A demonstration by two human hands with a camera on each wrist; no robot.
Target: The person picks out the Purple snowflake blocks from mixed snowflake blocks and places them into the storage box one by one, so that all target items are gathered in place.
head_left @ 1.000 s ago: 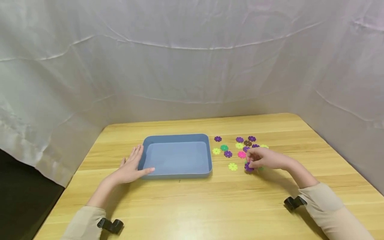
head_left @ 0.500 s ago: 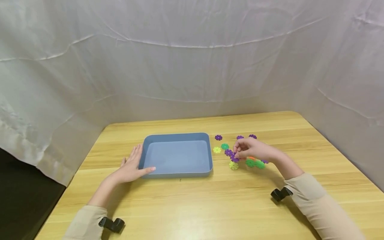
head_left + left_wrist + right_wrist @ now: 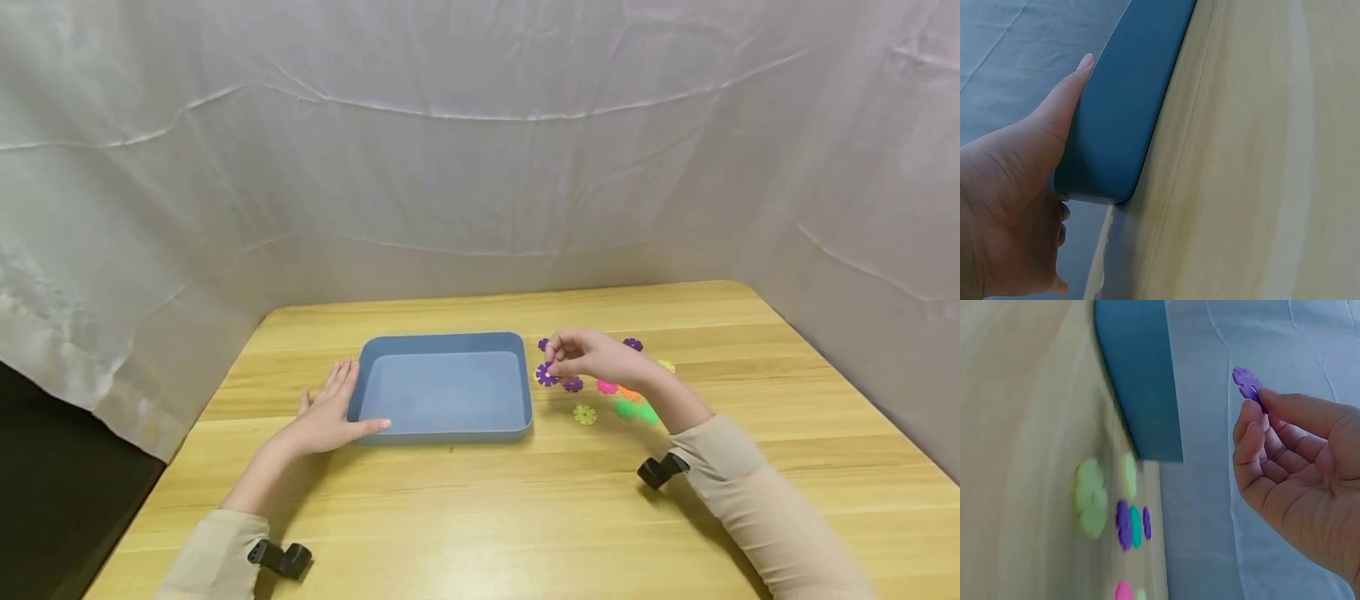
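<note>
Purple disc (image 3: 547, 374) now pinched in right hand (image 3: 592, 357), lifted off the pile and carried to just right of tray (image 3: 444, 437). Left hand (image 3: 327, 417), fingers straight, stays pressed against tray's left wall.

A pale wooden worktop (image 3: 480, 500) carries a blue rectangular tray (image 3: 444, 432) left of its middle; to the right of the tray lie small flower-shaped discs: a yellow-green one (image 3: 584, 414) nearest, a purple one (image 3: 573, 384), a pink one (image 3: 606, 387), green ones (image 3: 627, 408), another purple one (image 3: 633, 344) at the back.
</note>
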